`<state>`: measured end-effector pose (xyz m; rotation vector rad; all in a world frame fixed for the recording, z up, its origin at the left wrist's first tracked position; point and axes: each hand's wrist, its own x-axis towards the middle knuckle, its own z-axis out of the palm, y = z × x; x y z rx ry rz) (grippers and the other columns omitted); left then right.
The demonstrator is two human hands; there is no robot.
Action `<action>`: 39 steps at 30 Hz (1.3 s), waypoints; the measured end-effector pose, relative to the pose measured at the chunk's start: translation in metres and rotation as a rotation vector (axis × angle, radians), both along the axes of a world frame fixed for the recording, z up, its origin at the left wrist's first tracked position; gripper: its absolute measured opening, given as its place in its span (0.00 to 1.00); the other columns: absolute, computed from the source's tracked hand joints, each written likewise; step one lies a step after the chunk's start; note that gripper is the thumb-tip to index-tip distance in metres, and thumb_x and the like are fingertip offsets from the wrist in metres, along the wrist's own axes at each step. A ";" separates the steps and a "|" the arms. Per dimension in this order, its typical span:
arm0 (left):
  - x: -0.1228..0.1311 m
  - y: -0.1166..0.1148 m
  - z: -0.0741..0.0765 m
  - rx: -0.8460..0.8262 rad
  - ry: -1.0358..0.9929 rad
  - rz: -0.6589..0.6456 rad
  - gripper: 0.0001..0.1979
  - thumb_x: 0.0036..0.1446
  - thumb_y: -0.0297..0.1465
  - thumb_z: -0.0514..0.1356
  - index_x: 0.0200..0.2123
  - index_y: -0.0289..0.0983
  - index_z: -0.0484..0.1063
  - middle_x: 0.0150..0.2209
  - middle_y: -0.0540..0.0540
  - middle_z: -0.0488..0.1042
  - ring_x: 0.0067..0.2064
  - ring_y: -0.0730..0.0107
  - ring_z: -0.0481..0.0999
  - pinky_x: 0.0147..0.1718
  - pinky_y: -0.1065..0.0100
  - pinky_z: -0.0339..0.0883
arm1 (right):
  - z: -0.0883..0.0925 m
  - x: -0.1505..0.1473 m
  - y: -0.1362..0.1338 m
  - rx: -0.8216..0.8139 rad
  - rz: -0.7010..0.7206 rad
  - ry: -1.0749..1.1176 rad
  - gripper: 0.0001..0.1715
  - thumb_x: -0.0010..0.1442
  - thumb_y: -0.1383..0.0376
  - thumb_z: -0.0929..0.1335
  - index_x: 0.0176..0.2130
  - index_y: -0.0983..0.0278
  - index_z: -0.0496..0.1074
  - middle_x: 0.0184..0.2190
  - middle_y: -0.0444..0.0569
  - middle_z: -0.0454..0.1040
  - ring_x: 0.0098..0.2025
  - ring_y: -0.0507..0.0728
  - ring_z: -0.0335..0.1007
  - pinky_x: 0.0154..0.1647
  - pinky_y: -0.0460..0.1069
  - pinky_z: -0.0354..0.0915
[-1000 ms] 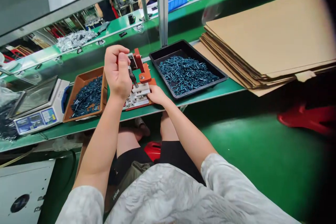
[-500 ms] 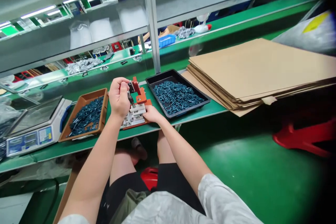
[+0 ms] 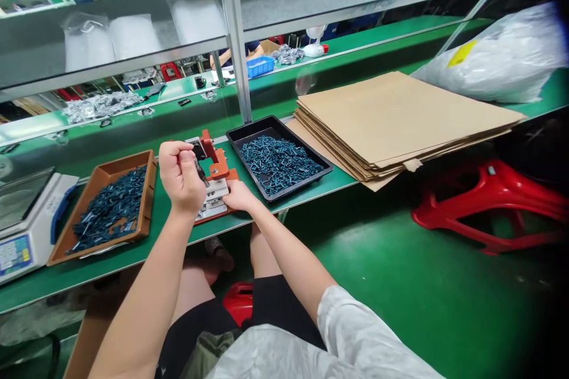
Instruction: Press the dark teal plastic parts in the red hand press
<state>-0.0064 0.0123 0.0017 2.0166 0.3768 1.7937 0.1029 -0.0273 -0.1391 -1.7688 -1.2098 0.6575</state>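
Note:
On the front of the green bench stands a small hand-lever fixture [image 3: 219,169] with an orange frame and metal blocks at its base. My left hand [image 3: 181,176] is closed in a fist round its lever handle, and the fist covers most of the handle. Low on the fixture's right side, my right hand [image 3: 240,195] has its fingers together against the metal block; what they pinch is too small to make out. Left of the fixture, a brown tray [image 3: 153,180] holds dark blue slim parts. A black tray [image 3: 291,192] of small blue pin-like parts lies to the right.
A weighing scale [image 3: 44,228] stands at the far left. Stacked cardboard sheets [image 3: 409,118] overhang the bench edge at right, with a clear plastic bag [image 3: 502,59] behind. A metal post [image 3: 237,41] rises behind the black tray. A red stool [image 3: 480,207] stands on the floor.
My view has turned to the right, so the bench things sit further left. My left fist is slightly lower against the fixture. My right hand stays at the metal block.

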 end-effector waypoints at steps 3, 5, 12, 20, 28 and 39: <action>-0.001 -0.002 -0.004 -0.001 -0.010 0.028 0.19 0.71 0.47 0.51 0.40 0.39 0.69 0.36 0.49 0.68 0.36 0.70 0.70 0.41 0.65 0.67 | -0.001 -0.001 -0.001 -0.008 0.009 -0.048 0.17 0.52 0.72 0.71 0.42 0.62 0.81 0.43 0.51 0.84 0.48 0.62 0.79 0.49 0.48 0.70; -0.005 -0.002 -0.003 0.015 0.014 0.027 0.19 0.71 0.47 0.50 0.40 0.38 0.70 0.35 0.48 0.68 0.36 0.70 0.71 0.40 0.65 0.68 | -0.002 -0.003 -0.002 -0.001 -0.007 -0.069 0.17 0.53 0.72 0.70 0.43 0.62 0.80 0.44 0.51 0.84 0.48 0.62 0.79 0.48 0.48 0.69; 0.001 0.038 0.042 -0.112 0.180 -0.049 0.17 0.70 0.46 0.52 0.43 0.40 0.70 0.27 0.51 0.70 0.27 0.72 0.71 0.30 0.68 0.67 | -0.005 -0.005 -0.004 0.058 0.008 -0.056 0.15 0.56 0.70 0.69 0.44 0.62 0.78 0.44 0.51 0.83 0.48 0.61 0.79 0.46 0.49 0.70; 0.003 0.076 0.044 -0.252 0.313 -0.009 0.25 0.70 0.50 0.47 0.58 0.39 0.66 0.46 0.40 0.79 0.46 0.61 0.78 0.49 0.57 0.72 | -0.010 -0.013 -0.010 0.161 0.013 -0.169 0.16 0.59 0.71 0.67 0.45 0.60 0.78 0.46 0.51 0.80 0.49 0.61 0.77 0.52 0.51 0.71; -0.098 0.086 -0.116 -0.306 0.633 0.272 0.23 0.59 0.48 0.55 0.48 0.39 0.74 0.51 0.35 0.79 0.56 0.40 0.76 0.59 0.41 0.67 | -0.011 -0.018 -0.017 0.276 0.120 -0.217 0.21 0.59 0.69 0.71 0.51 0.52 0.79 0.59 0.46 0.74 0.61 0.61 0.70 0.64 0.56 0.65; -0.100 0.072 -0.167 -0.717 0.484 0.101 0.29 0.63 0.53 0.50 0.46 0.36 0.77 0.49 0.35 0.82 0.54 0.49 0.80 0.59 0.50 0.69 | -0.034 -0.022 -0.003 0.335 0.030 -0.022 0.17 0.61 0.67 0.68 0.50 0.59 0.78 0.55 0.52 0.75 0.58 0.60 0.72 0.65 0.57 0.64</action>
